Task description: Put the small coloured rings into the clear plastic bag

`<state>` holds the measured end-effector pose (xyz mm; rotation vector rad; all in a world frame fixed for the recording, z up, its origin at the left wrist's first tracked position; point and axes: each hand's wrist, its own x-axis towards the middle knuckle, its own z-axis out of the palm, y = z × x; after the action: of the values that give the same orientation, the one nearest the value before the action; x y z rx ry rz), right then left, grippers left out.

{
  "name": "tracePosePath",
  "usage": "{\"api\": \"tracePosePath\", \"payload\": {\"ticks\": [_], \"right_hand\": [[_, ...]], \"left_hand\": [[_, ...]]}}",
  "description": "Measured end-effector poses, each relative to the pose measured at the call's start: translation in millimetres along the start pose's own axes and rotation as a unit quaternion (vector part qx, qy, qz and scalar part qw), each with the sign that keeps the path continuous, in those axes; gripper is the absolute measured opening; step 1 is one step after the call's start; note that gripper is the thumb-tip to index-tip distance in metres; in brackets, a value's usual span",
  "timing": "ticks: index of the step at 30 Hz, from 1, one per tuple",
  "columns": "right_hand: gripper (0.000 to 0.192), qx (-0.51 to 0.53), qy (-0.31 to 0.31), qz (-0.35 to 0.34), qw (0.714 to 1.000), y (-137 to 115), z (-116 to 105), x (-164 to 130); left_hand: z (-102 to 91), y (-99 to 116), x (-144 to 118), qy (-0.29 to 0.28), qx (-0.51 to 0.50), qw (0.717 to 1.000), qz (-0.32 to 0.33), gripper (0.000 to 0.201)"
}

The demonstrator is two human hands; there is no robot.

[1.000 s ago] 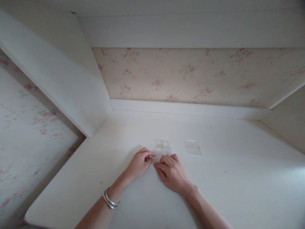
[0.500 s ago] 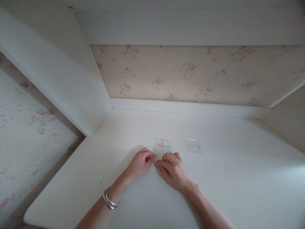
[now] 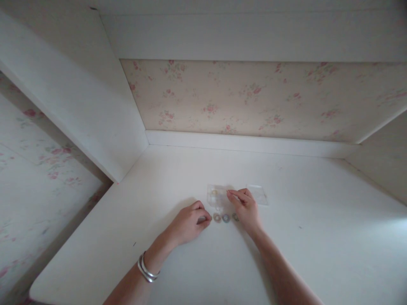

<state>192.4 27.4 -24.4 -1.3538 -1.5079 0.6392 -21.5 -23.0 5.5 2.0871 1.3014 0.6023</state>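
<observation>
My right hand (image 3: 247, 208) is closed in a pinch over a clear plastic box (image 3: 210, 200), with something small and pale at its fingertips that I cannot make out. Inside that box, on its left, is a yellowish ring (image 3: 214, 192). Just in front of the box three small rings lie in a row on the table: a beige ring (image 3: 217, 217), a bluish-grey ring (image 3: 226, 218) and a greenish ring (image 3: 235, 217), the last partly behind my right hand. My left hand (image 3: 192, 221) rests at the row's left end, thumb and fingers pinched together; what they hold is hidden.
A clear flat lid (image 3: 260, 195) lies right of the box, partly behind my right hand. The white tabletop (image 3: 178, 169) meets a low back ledge (image 3: 254, 143) and a side panel (image 3: 124, 156) at left. A small dark mark (image 3: 134, 244) is near my left forearm.
My right hand has lifted from beside my left hand and moved up and right, over the box. The row of rings it covered is now visible. My left hand has shifted slightly right and down.
</observation>
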Motion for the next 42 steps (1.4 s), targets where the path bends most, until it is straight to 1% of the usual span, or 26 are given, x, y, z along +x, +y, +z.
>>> {"api": "tracePosePath", "payload": {"ticks": [6,10,14,17,19,21,23,25,26,29,31,33,35,39,42], "right_hand": [[0.031,-0.022,-0.006,-0.026,0.999,-7,8,11],[0.03,-0.05,-0.009,-0.034,0.998,-7,15,16],[0.026,-0.108,-0.031,-0.052,0.992,-5,19,16],[0.027,-0.125,-0.003,-0.07,0.99,-3,17,14],[0.029,-0.116,0.026,-0.059,0.991,-3,13,11],[0.03,-0.109,0.032,-0.042,0.993,-4,7,6],[0.03,-0.117,0.025,-0.053,0.991,-9,1,-1],[0.028,-0.135,-0.008,-0.106,0.985,-17,-4,-11],[0.027,-0.146,-0.04,-0.144,0.978,-23,-6,-16],[0.025,-0.19,-0.158,-0.251,0.936,-41,-7,-30],[0.023,-0.22,-0.203,-0.289,0.909,-51,-4,-38],[0.021,-0.245,-0.224,-0.306,0.892,-55,-1,-42],[0.019,-0.264,-0.235,-0.308,0.883,-55,2,-44],[0.017,-0.281,-0.244,-0.294,0.881,-51,6,-45],[0.015,-0.279,-0.251,-0.288,0.881,-50,8,-45]], "left_hand": [[0.9,-2,1,-0.012,-0.007,1.0,0.004,0.015],[-0.1,-3,2,0.003,-0.042,0.999,-0.008,0.014],[-0.8,-5,4,0.016,-0.073,0.997,-0.022,0.015],[-0.6,-7,6,0.033,-0.094,0.995,-0.028,0.015],[-0.1,-9,8,0.044,-0.102,0.993,-0.033,0.016],[0.2,-10,9,0.057,-0.108,0.992,-0.038,0.018],[0.2,-9,10,0.073,-0.117,0.99,-0.044,0.02],[0.1,-8,11,0.091,-0.123,0.987,-0.051,0.024],[0.3,-8,12,0.103,-0.125,0.985,-0.054,0.026],[3.1,-6,16,0.159,-0.122,0.977,-0.073,0.028],[6.7,-5,21,0.212,-0.12,0.965,-0.094,0.027],[10.7,-1,28,0.255,-0.117,0.954,-0.103,0.026],[14.2,4,37,0.274,-0.111,0.951,-0.092,0.024],[21.0,9,59,0.289,-0.081,0.951,-0.08,0.021],[28.2,5,71,0.288,-0.068,0.952,-0.081,0.019]]}}
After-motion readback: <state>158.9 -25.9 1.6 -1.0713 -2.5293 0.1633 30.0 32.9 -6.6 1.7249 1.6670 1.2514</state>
